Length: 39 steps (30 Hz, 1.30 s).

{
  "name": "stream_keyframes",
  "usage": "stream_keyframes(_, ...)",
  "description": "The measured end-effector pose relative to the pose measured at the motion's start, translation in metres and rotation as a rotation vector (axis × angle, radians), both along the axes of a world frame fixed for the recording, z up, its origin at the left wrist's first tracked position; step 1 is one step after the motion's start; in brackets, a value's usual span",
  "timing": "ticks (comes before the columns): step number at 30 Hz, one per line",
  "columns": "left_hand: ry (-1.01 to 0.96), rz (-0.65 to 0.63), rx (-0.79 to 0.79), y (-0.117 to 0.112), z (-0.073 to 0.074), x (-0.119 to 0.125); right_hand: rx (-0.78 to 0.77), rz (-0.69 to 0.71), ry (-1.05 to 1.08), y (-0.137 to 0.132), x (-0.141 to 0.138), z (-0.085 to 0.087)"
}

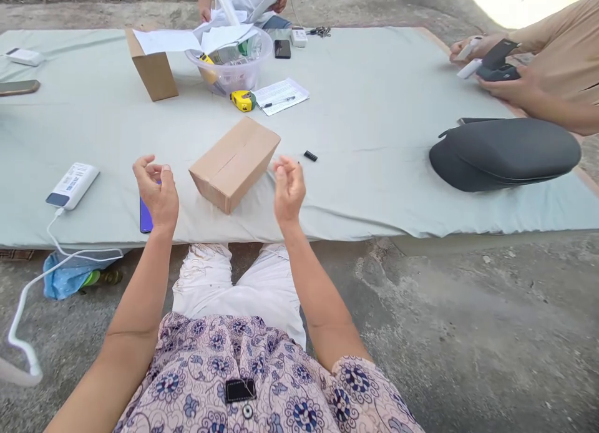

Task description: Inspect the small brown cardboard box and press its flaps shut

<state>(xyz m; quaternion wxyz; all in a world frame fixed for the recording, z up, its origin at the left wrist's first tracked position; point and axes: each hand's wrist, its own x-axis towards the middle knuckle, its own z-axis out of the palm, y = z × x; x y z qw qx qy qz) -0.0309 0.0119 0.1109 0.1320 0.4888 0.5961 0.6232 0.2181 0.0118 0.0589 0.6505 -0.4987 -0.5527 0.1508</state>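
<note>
- Box (234,161): tan cardboard, oblong, creased along a lengthwise seam, lying on the surface (369,108) between the hands.
- Left hand (156,193): at the box's 8 o'clock, half-curled, holding nothing; it partly hides a blue-screened phone (146,221).
- Right hand (289,189): at 4 o'clock, likewise half-curled without a grip; whether its fingertips touch the box is hard to say.
- Basin (259,58): at 12 o'clock, translucent plastic, contents partly covered by paper (227,38).
- Cable (22,311): at 8 o'clock, white, cut off by the frame.
- Case (505,152): at 3 o'clock, dark, smooth, rounded.
- Surface: pale, wrinkled cloth.
</note>
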Motion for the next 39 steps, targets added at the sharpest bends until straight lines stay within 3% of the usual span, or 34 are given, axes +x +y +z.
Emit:
stream_keyframes(4, 0.082, -0.189, -0.063, -0.039, -0.002, 0.031, -0.022, -0.004, -0.041, 0.080, 0.033, -0.013)
stream_keyframes(7, 0.170, -0.268, -0.096, -0.053, -0.012, 0.051, -0.115, 0.103, -0.121, 0.105, 0.033, -0.014)
stream_keyframes(10, 0.151, -0.245, -0.113, -0.049, -0.019, 0.054, -0.170, 0.130, -0.127, 0.092, 0.024, -0.010)
stream_keyframes(16, 0.126, -0.301, -0.104, -0.028, -0.025, 0.026, -0.147, 0.070, -0.040, 0.017, 0.025, -0.006)
stream_keyframes(19, 0.105, -0.339, -0.106, -0.023, -0.027, 0.013, -0.154, 0.044, -0.060, -0.006, 0.029, -0.002)
stream_keyframes(27, 0.209, -0.379, -0.137, -0.019, -0.024, 0.015, -0.176, -0.025, -0.337, -0.009, 0.003, 0.015)
stream_keyframes(35, 0.278, -0.391, -0.154, -0.004, -0.029, 0.034, -0.276, -0.163, -0.508, -0.016, -0.023, 0.008)
stream_keyframes(39, 0.238, -0.399, -0.150, -0.002, -0.032, 0.030, -0.271, -0.147, -0.490, -0.021, -0.021, 0.007)
